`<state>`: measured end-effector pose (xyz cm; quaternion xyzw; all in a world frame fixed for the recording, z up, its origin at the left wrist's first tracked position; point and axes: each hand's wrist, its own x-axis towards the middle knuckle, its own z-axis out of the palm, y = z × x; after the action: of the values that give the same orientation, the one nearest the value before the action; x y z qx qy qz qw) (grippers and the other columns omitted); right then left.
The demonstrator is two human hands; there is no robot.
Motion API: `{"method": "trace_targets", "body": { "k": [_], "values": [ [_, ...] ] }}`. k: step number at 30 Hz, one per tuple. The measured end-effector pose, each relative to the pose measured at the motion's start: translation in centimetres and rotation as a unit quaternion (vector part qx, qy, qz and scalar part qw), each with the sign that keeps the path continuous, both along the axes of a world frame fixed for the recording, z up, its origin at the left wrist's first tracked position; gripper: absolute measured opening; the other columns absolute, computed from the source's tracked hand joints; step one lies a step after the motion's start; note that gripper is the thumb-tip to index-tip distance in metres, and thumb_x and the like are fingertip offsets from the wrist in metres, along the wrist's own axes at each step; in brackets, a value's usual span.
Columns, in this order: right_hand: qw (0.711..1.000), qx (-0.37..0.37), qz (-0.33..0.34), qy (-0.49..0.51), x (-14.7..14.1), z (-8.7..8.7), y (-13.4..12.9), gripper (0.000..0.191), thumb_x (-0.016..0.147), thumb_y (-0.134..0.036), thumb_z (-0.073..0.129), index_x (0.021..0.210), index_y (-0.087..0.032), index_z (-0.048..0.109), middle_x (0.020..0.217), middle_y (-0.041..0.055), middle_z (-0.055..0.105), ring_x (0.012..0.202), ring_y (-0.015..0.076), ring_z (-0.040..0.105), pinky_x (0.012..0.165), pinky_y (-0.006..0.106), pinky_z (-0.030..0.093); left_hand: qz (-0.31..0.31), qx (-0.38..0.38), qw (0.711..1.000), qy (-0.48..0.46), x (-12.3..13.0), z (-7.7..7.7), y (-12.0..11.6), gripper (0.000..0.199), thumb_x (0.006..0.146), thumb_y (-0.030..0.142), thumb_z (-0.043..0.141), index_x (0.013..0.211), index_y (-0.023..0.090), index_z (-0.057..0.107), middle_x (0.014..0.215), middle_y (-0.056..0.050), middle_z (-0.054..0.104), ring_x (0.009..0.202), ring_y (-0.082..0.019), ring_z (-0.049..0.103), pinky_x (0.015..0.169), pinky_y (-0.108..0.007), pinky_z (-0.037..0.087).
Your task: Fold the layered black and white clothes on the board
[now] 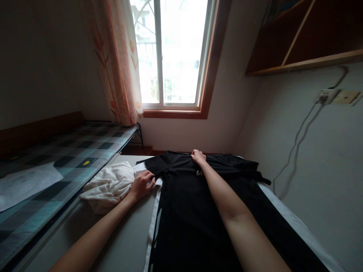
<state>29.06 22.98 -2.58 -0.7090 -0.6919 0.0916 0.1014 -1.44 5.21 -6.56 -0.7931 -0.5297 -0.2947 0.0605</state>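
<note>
A black short-sleeved T-shirt (187, 223) lies spread on a pale surface, its collar end away from me and a small white mark on its chest. My right hand (198, 156) is closed on the fabric at the middle of the far edge. At the left sleeve, my left hand (142, 185) has curled fingers that appear to pinch the sleeve's lower edge; the fingertips are partly hidden. Just beyond those fingers sits a small white piece (139, 168), its kind unclear. A crumpled off-white cloth (109, 185) lies against the left hand's outer side.
To the left is a bed with a checked mattress (96, 145) and a sheet of paper (30, 183) on it. A curtain (117, 68) hangs beside the bright window (181, 53). On the right wall are a socket with cables (327, 96) and a wooden shelf (306, 62).
</note>
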Motion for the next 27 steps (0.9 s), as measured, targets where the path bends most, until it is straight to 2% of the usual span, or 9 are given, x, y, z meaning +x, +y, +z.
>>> {"method": "trace_targets", "body": {
  "k": [7, 9, 12, 15, 17, 19, 23, 27],
  "values": [
    [1.0, 0.026, 0.0, -0.003, -1.0, 0.0, -1.0, 0.034, 0.098, -0.025, 0.04, 0.124, -0.02, 0.062, 0.127, 0.0153, 0.063, 0.115, 0.0236, 0.06, 0.094, 0.033, 0.044, -0.006, 0.0, 1.0, -0.009, -0.1, -0.1, 0.1, 0.019, 0.091, 0.029, 0.052, 0.092, 0.019, 0.067, 0.093, -0.008, 0.066, 0.088, -0.023, 0.065, 0.082, -0.037, 0.053],
    [0.999, 0.027, 0.014, -0.01, -1.6, 0.0, -1.5, 0.038, 0.099, -0.029, 0.04, 0.129, -0.019, 0.059, 0.132, 0.0172, 0.058, 0.121, 0.0264, 0.056, 0.098, 0.036, 0.041, -0.007, 0.017, 1.0, -0.015, -0.2, -0.3, 0.2, 0.02, 0.09, 0.032, 0.055, 0.099, 0.019, 0.068, 0.1, -0.009, 0.067, 0.095, -0.024, 0.065, 0.087, -0.038, 0.053],
    [0.998, 0.017, 0.055, -0.017, -3.0, -0.4, -2.3, 0.046, 0.099, -0.046, 0.042, 0.135, -0.023, 0.057, 0.141, 0.0162, 0.053, 0.13, 0.029, 0.048, 0.104, 0.041, 0.036, -0.012, 0.038, 0.999, -0.016, -0.4, -0.8, 0.5, 0.023, 0.09, 0.029, 0.057, 0.108, 0.021, 0.068, 0.107, -0.009, 0.066, 0.1, -0.024, 0.064, 0.091, -0.039, 0.052],
    [0.995, -0.011, 0.1, -0.023, -4.6, -1.3, -3.3, 0.062, 0.097, -0.06, 0.036, 0.146, -0.023, 0.048, 0.155, 0.016, 0.039, 0.142, 0.0319, 0.033, 0.113, 0.047, 0.024, -0.016, 0.042, 0.999, -0.006, -0.7, -1.2, 0.8, 0.023, 0.09, 0.022, 0.056, 0.108, 0.023, 0.069, 0.104, -0.009, 0.067, 0.097, -0.023, 0.064, 0.088, -0.037, 0.053],
    [0.993, -0.025, 0.117, -0.025, -5.3, -1.9, -4.0, 0.073, 0.097, -0.064, 0.029, 0.154, -0.02, 0.036, 0.163, 0.0173, 0.023, 0.149, 0.034, 0.018, 0.117, 0.05, 0.013, -0.014, 0.043, 0.999, 0.005, -0.8, -1.3, 0.9, 0.022, 0.09, 0.021, 0.055, 0.106, 0.024, 0.071, 0.102, -0.008, 0.068, 0.094, -0.022, 0.064, 0.086, -0.036, 0.053],
    [0.991, -0.026, 0.128, -0.023, -5.6, -2.3, -4.6, 0.077, 0.097, -0.065, 0.024, 0.158, -0.018, 0.026, 0.166, 0.017, 0.012, 0.152, 0.0336, 0.008, 0.119, 0.051, 0.007, -0.008, 0.045, 0.999, 0.014, -0.9, -1.4, 1.0, 0.021, 0.091, 0.023, 0.055, 0.105, 0.024, 0.072, 0.101, -0.008, 0.068, 0.093, -0.022, 0.065, 0.085, -0.036, 0.053],
    [0.988, -0.019, 0.149, -0.024, -4.6, -2.6, -5.6, 0.077, 0.098, -0.065, 0.021, 0.159, -0.019, 0.023, 0.167, 0.0154, 0.009, 0.152, 0.0306, 0.006, 0.12, 0.049, 0.005, -0.005, 0.043, 0.999, 0.019, -1.2, -1.7, 1.2, 0.021, 0.092, 0.025, 0.055, 0.102, 0.025, 0.074, 0.1, -0.008, 0.069, 0.092, -0.022, 0.066, 0.085, -0.036, 0.054],
    [0.988, -0.021, 0.144, -0.044, -1.8, -2.6, -6.5, 0.076, 0.098, -0.065, 0.019, 0.159, -0.021, 0.022, 0.167, 0.0141, 0.011, 0.152, 0.0295, 0.008, 0.12, 0.05, 0.005, -0.027, 0.032, 0.999, 0.018, -1.2, -1.9, 1.4, 0.023, 0.091, 0.025, 0.053, 0.1, 0.025, 0.074, 0.113, -0.007, 0.072, 0.103, -0.023, 0.068, 0.091, -0.039, 0.054]
  ]
}}
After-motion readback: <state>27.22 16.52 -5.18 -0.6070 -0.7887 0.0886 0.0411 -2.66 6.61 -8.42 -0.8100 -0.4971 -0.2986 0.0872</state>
